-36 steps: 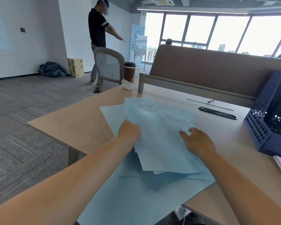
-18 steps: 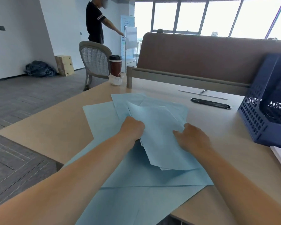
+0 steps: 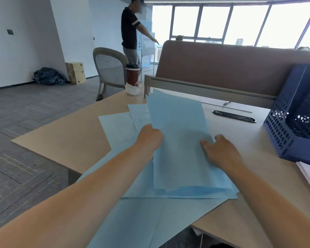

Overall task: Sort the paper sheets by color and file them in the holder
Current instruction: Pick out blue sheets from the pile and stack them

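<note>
Head view: the bundle of light-blue paper sheets [image 3: 177, 140] is tipped up off the tan wooden desk [image 3: 61, 138], likely so its edges can be squared before filing. The left hand [image 3: 149, 138] clenches its left edge. The right hand [image 3: 220, 151] pinches the right edge, thumb on top. The dark-blue perforated plastic holder [image 3: 284, 133] stands well apart, to the right.
</note>
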